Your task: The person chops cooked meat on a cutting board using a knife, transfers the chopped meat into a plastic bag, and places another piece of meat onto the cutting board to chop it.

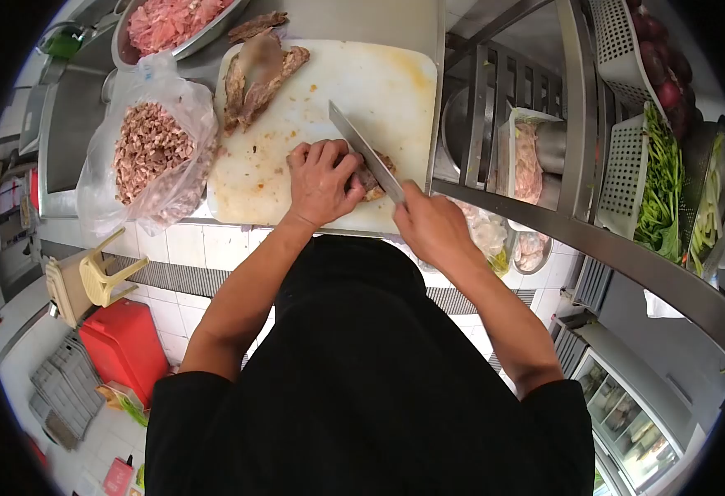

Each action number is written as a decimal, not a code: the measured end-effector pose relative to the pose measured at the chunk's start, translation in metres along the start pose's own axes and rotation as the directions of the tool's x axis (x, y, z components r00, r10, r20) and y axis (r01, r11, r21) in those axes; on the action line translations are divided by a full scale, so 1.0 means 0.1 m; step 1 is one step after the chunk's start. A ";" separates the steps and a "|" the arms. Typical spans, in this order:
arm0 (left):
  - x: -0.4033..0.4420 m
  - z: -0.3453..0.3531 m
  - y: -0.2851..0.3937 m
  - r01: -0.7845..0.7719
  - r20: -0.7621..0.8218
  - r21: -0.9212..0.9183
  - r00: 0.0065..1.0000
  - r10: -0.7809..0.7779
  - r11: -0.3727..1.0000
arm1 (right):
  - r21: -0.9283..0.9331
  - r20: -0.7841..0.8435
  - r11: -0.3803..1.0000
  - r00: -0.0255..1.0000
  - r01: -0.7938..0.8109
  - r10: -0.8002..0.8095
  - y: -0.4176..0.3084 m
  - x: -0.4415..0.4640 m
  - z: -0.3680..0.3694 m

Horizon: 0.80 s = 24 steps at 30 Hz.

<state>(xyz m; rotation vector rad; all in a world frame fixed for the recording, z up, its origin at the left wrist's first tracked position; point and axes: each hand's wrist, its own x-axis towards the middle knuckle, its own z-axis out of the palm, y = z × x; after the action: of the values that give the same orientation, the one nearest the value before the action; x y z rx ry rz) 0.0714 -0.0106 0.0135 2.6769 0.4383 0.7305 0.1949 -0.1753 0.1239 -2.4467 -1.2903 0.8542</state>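
My right hand (424, 217) is wrapped round the handle of a knife (364, 150), whose long blade slants up and left over the white cutting board (395, 91). Beneath the blade lies a piece of browned meat (372, 183). My left hand (323, 180) presses on this meat from the left, fingers curled close to the blade. More browned meat (262, 83) rests at the board's upper left. To the left of the board, a clear plastic bag (149, 157) holds diced meat.
A metal bowl (182, 51) of pink meat stands at the upper left. On the right, a metal shelf frame (577, 219) holds baskets of green vegetables (658, 186) and red onions. A yellow stool (110, 269) and red bin (124, 343) are at the lower left.
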 end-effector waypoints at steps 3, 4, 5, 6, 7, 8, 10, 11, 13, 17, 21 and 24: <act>-0.02 0.03 -0.02 0.009 0.006 -0.014 1.000 -0.008 1.000 | -0.025 0.090 0.999 0.995 -0.045 0.047 0.02 -0.48 -0.27; -0.02 0.03 -0.02 0.010 0.008 -0.011 1.000 -0.010 1.000 | -0.018 0.124 0.996 0.989 -0.083 0.085 0.05 -0.57 -0.28; -0.02 0.03 -0.02 0.011 0.011 -0.009 1.000 -0.011 1.000 | -0.011 0.158 0.993 0.980 -0.121 0.122 0.07 -0.60 -0.27; -0.02 0.03 -0.02 0.010 0.012 -0.010 1.000 -0.010 1.000 | -0.007 0.105 0.996 0.990 -0.090 0.090 0.10 -0.54 -0.15; -0.01 0.03 -0.01 0.009 0.001 -0.018 1.000 -0.009 1.000 | -0.007 0.102 0.996 0.990 -0.093 0.093 0.12 -0.41 0.00; 0.00 0.03 -0.01 0.008 -0.010 -0.024 1.000 -0.008 1.000 | -0.011 0.065 0.997 0.995 -0.073 0.073 0.14 -0.22 0.14; 0.02 0.02 -0.01 0.004 -0.015 -0.017 1.000 -0.005 1.000 | -0.022 0.040 0.999 0.999 -0.032 0.032 0.10 -0.03 0.16; 0.01 0.01 0.01 0.002 -0.015 -0.018 1.000 -0.002 1.000 | -0.019 0.038 0.999 0.999 -0.037 0.037 0.08 -0.14 0.10; 0.01 0.01 0.02 -0.011 -0.014 -0.016 1.000 0.011 1.000 | -0.019 0.057 1.000 0.998 -0.023 0.024 0.09 -0.45 -0.03; -0.01 0.03 -0.01 -0.004 -0.013 -0.019 1.000 0.004 1.000 | -0.060 0.161 0.986 0.974 -0.153 0.161 0.11 -0.63 0.02; -0.03 0.02 -0.01 -0.018 -0.011 -0.019 1.000 0.018 1.000 | -0.032 -0.006 0.999 0.999 -0.044 0.044 0.16 -0.13 0.48; -0.02 -0.05 -0.01 -0.020 0.010 -0.041 1.000 0.020 0.999 | -0.062 -0.070 0.997 0.997 -0.040 0.036 0.10 0.03 0.52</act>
<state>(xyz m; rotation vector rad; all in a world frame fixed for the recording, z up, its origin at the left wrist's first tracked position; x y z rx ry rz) 0.0671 -0.0095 0.0161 2.6491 0.3897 0.7229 0.1721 -0.1809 0.0769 -2.5341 -1.2694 0.7416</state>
